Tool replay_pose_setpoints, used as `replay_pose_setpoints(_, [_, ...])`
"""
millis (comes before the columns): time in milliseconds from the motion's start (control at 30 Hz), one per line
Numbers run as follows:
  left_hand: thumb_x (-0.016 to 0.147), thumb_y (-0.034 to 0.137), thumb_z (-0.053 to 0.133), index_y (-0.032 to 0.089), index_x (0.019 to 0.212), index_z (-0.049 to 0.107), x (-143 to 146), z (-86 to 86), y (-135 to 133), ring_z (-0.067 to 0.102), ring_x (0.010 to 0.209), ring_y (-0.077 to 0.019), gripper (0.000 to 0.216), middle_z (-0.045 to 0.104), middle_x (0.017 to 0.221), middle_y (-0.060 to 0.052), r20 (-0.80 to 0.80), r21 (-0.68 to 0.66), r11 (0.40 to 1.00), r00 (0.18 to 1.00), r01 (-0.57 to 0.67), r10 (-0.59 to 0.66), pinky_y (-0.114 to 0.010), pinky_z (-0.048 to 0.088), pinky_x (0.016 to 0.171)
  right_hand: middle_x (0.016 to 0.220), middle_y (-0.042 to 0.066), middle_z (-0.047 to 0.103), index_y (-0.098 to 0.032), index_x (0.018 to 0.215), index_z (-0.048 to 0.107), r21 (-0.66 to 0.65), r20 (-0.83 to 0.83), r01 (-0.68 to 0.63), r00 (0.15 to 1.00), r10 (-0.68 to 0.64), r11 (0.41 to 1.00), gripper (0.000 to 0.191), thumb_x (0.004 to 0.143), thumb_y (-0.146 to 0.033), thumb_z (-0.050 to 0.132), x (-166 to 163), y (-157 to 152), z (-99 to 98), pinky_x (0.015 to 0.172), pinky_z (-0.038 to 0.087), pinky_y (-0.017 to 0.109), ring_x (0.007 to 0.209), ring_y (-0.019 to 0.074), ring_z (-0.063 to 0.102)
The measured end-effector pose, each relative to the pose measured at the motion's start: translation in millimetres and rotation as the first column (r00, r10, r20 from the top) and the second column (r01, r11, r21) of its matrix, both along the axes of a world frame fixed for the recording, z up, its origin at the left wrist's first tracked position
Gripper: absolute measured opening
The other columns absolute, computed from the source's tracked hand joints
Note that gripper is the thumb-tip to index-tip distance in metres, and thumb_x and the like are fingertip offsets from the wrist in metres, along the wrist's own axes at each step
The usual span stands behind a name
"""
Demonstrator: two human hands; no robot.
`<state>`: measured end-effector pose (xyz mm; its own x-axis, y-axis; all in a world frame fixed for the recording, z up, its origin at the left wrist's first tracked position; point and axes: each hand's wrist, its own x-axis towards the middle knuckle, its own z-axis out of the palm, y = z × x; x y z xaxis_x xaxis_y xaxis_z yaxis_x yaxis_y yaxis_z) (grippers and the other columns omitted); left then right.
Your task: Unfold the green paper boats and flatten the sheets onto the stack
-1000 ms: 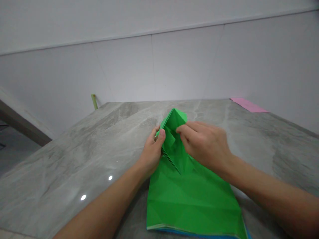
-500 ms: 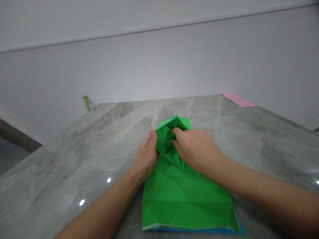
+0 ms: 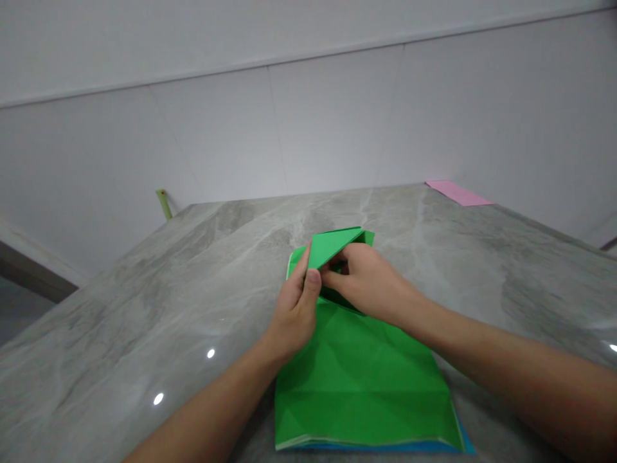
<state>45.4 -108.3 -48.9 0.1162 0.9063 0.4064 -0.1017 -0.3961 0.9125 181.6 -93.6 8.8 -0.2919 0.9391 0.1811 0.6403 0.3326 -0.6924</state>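
A small folded piece of green paper (image 3: 332,245) is held just above a stack of paper sheets, green on top (image 3: 361,386) with a blue sheet edge (image 3: 385,446) showing at the bottom. My left hand (image 3: 295,308) pinches the folded piece's left side with thumb and fingers. My right hand (image 3: 366,283) grips it from the right, fingers curled into the fold. Both hands are closed on the piece.
The stack lies on a grey marbled table (image 3: 144,321). A pink sheet (image 3: 457,193) lies at the far right corner by the white wall. A thin green stick (image 3: 164,203) stands at the far left corner. The table drops off on the left.
The folded piece was open and upright with a pocket showing; now it is pressed flatter into a triangle. Both hands have closed in tighter on it.
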Motion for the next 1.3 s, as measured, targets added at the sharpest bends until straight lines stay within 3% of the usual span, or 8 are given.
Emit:
replay_pose_setpoints(133, [0.085,0.039,0.07,0.022,0.137,0.051,-5.2,3.0,3.9,0.046,0.136,-0.0258,0.058,0.054,0.144,-0.01,0.108,0.018,0.997,0.991,0.073,-0.075,-0.038,0.034,0.114,0.076,0.004,0.073,-0.017,0.077,0.069,-0.011,-0.18,-0.092,0.98,0.088,0.996,0.015,0.075,-0.011,0.056,0.9,5.3,-3.6,0.066,0.05,0.029,0.072,0.0188,0.064])
replay_pose_setpoints(233, [0.074,0.031,0.081,0.023,0.142,0.042,-12.5,0.5,10.8,0.054,0.128,-0.0279,0.08,0.055,0.142,-0.012,0.228,-0.062,0.983,0.961,0.174,-0.156,-0.04,0.042,0.107,0.07,0.003,0.07,-0.018,0.076,0.067,-0.02,-0.239,-0.157,0.96,0.148,0.987,0.015,0.074,-0.01,0.054,-0.9,2.5,-3.4,0.06,0.048,0.027,0.068,0.0174,0.062])
replay_pose_setpoints(333, [0.069,0.029,0.084,0.023,0.14,0.044,-17.3,-1.3,15.3,0.061,0.119,-0.0279,0.081,0.062,0.133,-0.012,0.296,-0.115,0.97,0.939,0.216,-0.175,-0.04,0.047,0.101,0.067,0.002,0.067,-0.018,0.075,0.061,-0.062,-0.224,-0.158,0.964,0.141,0.985,0.01,0.077,-0.012,0.053,-3.3,-3.4,-1.3,0.054,0.042,0.025,0.062,0.0151,0.059])
replay_pose_setpoints(533, [0.066,0.027,0.086,0.019,0.117,0.061,-17.8,-0.5,15.8,0.066,0.107,-0.026,0.058,0.07,0.116,-0.01,0.304,-0.151,0.985,0.952,0.084,-0.035,-0.037,0.05,0.095,0.06,-0.002,0.061,-0.019,0.076,0.056,0.053,-0.034,-0.033,0.999,0.035,0.998,0.008,0.082,-0.015,0.052,-3.2,-11.6,3.9,0.052,0.031,0.026,0.055,0.0122,0.051])
replay_pose_setpoints(767, [0.069,0.03,0.084,0.019,0.113,0.058,-20.1,3.9,18.2,0.068,0.084,-0.0201,0.052,0.071,0.097,-0.004,0.313,-0.165,0.986,0.946,-0.035,0.086,-0.033,0.053,0.077,0.069,0.0,0.067,-0.019,0.076,0.057,0.26,0.016,0.078,0.996,-0.085,0.963,0.008,0.083,-0.016,0.056,-1.2,-10.3,6.8,0.062,0.033,0.029,0.063,0.0152,0.057])
replay_pose_setpoints(1067, [0.065,0.029,0.087,0.019,0.108,0.06,-15.0,1.6,17.8,0.07,0.087,-0.0234,0.051,0.072,0.097,-0.006,0.342,-0.232,0.972,0.938,0.032,0.051,-0.035,0.055,0.077,0.076,0.002,0.068,-0.019,0.077,0.06,0.431,0.021,0.098,0.993,-0.119,0.897,0.006,0.081,-0.016,0.056,1.1,-1.9,1.0,0.075,0.036,0.035,0.077,0.0201,0.061])
replay_pose_setpoints(1167, [0.064,0.035,0.087,0.017,0.105,0.063,-10.7,6.6,13.3,0.071,0.09,-0.0281,0.051,0.074,0.097,-0.009,0.429,-0.257,0.95,0.902,0.177,-0.052,-0.041,0.057,0.079,0.073,0.002,0.068,-0.018,0.076,0.059,0.342,-0.041,0.077,0.997,-0.067,0.937,0.006,0.08,-0.017,0.055,1.9,0.8,3.3,0.07,0.039,0.032,0.072,0.0182,0.061])
replay_pose_setpoints(1300, [0.064,0.046,0.086,0.017,0.109,0.063,-7.7,8.6,8.5,0.071,0.096,-0.0309,0.059,0.075,0.099,-0.011,0.45,-0.27,0.923,0.884,0.273,-0.13,-0.043,0.058,0.082,0.067,0.001,0.069,-0.017,0.079,0.061,0.074,-0.139,-0.043,0.989,0.053,0.996,0.007,0.081,-0.02,0.055,3.9,3.6,7.5,0.062,0.042,0.028,0.063,0.015,0.059])
